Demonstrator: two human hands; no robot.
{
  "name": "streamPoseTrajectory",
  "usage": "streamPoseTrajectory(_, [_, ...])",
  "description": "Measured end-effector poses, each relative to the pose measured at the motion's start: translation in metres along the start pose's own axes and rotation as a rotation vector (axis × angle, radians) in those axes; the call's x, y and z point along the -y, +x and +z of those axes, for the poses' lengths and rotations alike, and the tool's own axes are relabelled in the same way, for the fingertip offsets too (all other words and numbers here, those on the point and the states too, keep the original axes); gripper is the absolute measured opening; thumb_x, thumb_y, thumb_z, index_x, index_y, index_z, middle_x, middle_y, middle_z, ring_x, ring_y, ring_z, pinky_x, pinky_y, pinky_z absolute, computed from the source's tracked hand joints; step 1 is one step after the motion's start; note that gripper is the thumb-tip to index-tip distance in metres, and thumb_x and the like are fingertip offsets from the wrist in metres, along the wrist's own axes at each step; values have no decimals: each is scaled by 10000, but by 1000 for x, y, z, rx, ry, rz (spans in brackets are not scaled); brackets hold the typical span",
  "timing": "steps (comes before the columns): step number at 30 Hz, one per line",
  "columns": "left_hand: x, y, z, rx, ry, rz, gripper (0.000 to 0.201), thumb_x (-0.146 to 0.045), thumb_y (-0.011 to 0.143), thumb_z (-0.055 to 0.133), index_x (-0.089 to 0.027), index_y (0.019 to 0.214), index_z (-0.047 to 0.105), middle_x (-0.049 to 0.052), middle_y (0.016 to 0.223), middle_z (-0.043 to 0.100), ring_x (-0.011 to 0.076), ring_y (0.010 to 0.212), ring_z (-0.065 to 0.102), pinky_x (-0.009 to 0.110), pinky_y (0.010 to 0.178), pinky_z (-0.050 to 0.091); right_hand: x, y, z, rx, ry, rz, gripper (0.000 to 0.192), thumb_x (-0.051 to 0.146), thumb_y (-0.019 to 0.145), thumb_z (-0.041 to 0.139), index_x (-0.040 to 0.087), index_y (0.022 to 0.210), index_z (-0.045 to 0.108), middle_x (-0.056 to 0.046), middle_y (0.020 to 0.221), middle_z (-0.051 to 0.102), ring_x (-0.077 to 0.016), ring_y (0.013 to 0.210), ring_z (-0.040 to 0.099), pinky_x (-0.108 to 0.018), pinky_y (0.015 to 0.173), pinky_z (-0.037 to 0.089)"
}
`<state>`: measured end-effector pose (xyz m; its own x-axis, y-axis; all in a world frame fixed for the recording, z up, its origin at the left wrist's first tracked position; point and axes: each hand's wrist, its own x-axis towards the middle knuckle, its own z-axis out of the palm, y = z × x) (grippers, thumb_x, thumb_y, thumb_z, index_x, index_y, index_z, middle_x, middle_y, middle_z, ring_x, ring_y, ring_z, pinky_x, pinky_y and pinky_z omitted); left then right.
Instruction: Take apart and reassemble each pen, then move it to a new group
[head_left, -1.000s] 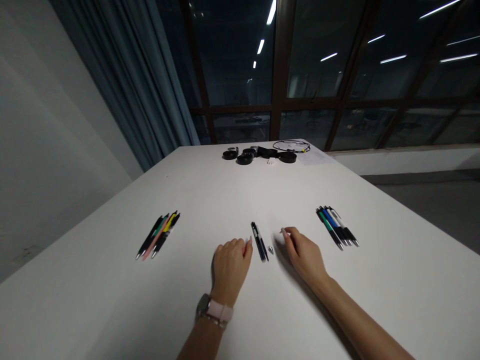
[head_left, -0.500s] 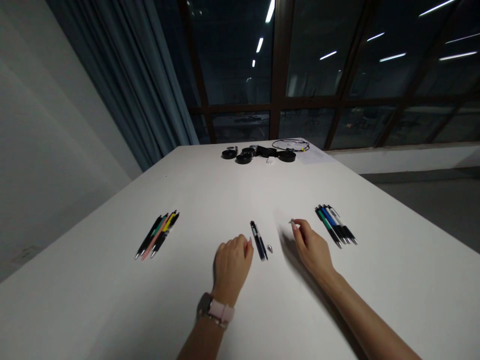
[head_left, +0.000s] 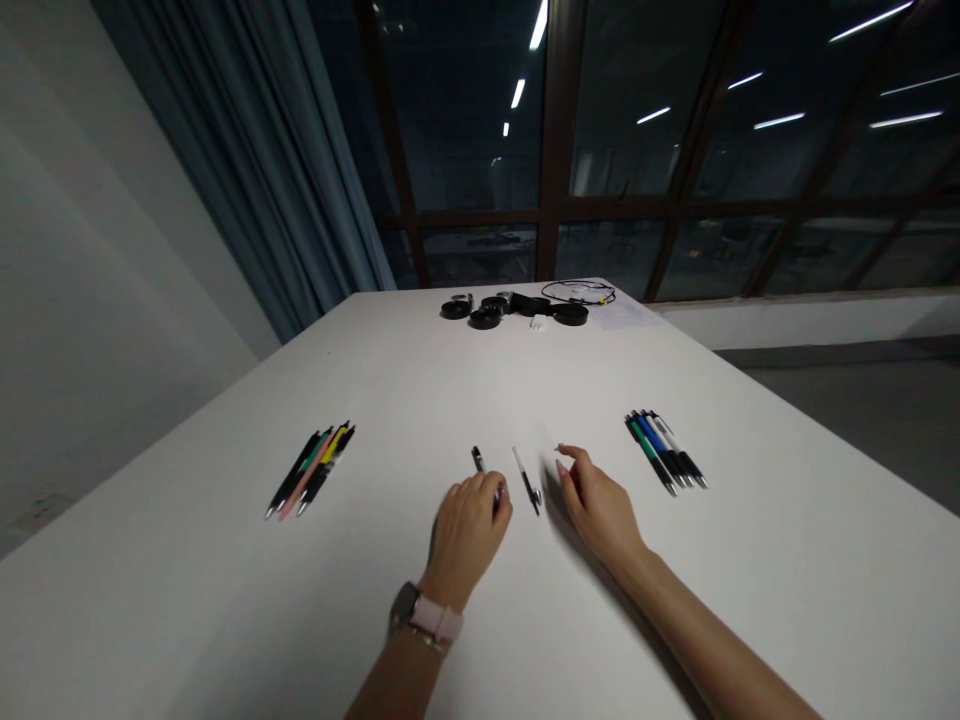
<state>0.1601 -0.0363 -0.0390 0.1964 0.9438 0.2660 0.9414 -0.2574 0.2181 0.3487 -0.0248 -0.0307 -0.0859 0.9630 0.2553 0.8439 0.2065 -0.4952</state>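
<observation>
My left hand (head_left: 466, 525), with a watch on the wrist, is closed on a black pen barrel (head_left: 478, 459). Its far end sticks out past the fingers, and the rest is mostly hidden by the hand. Just to the right lies a slim ink refill (head_left: 525, 477), pale at the far end and dark nearer me. Against the refill's dark part rests a small silver pen tip (head_left: 536, 496). My right hand (head_left: 600, 505) hovers right of the refill, thumb and forefinger apart, and I see nothing between them.
Several pens, pink and yellow among them (head_left: 311, 470), lie in a group at left. Another row of pens (head_left: 666, 452) lies at right. Black round objects (head_left: 485, 317), a coiled cable (head_left: 577, 292) and paper (head_left: 626, 314) are at the table's far end.
My left hand has taken hold of the pen barrel and drawn it left, away from the refill. My right hand has moved left and its pinch has opened.
</observation>
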Motion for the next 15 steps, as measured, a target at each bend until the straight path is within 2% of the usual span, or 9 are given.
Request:
streamPoseTrajectory(6, [4, 0, -1, -94, 34, -149, 154, -317, 965, 460, -202, 957, 561, 29, 796, 675, 197, 744, 645, 306, 677, 417, 16, -2, 5, 114, -130, -85, 373, 301, 980, 459, 128, 1310, 476, -119, 962, 730, -238, 879, 700, -285, 693, 474])
streamPoseTrajectory(10, [5, -1, 2, -86, 98, -221, 261, -446, 943, 484, -196, 880, 531, 47, 765, 668, 211, 709, 652, 303, 626, 421, 25, -5, 10, 167, -253, -146, 403, 299, 968, 501, 111, 1321, 450, -131, 922, 741, -250, 842, 716, -292, 670, 488])
streamPoseTrajectory(15, [2, 1, 0, -14, 62, -252, 77, -276, 892, 516, -202, 915, 516, 34, 773, 685, 204, 722, 667, 289, 635, 423, 29, -8, 12, 214, -322, -165, 409, 295, 988, 479, 102, 1344, 417, -119, 852, 752, -247, 774, 732, -283, 620, 498])
